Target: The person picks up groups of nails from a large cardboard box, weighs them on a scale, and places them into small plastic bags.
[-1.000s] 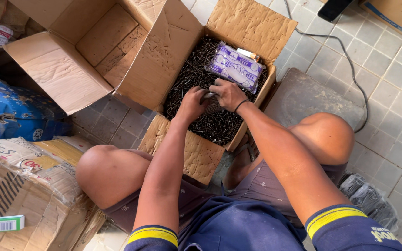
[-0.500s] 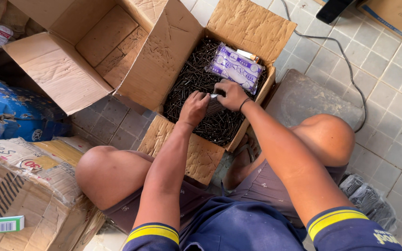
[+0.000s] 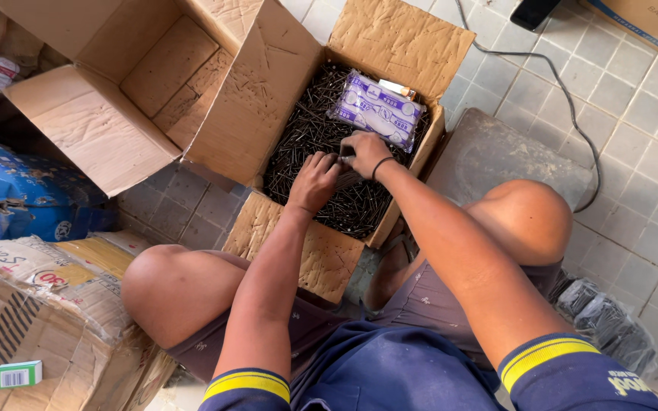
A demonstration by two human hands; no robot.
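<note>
An open cardboard box (image 3: 396, 47) in front of me is full of dark loose nails (image 3: 306, 129). A purple and white plastic packet (image 3: 375, 108) lies on the nails at the far side. My left hand (image 3: 313, 183) and my right hand (image 3: 364, 152) meet over the middle of the box, both closed around one bundle of nails (image 3: 349, 179) held between them. A dark band circles my right wrist.
A second open cardboard box (image 3: 116, 84) stands to the left, a taped carton (image 3: 47, 304) with a small green box (image 3: 17, 374) at lower left. Blue bags (image 3: 17, 190) lie at the left. A grey slab (image 3: 496, 156), a cable (image 3: 565, 99) and a bag of nails (image 3: 607, 323) are right.
The view has shifted a little. My hands have drawn slightly closer to the packet, still gripping the bundle of nails together.
</note>
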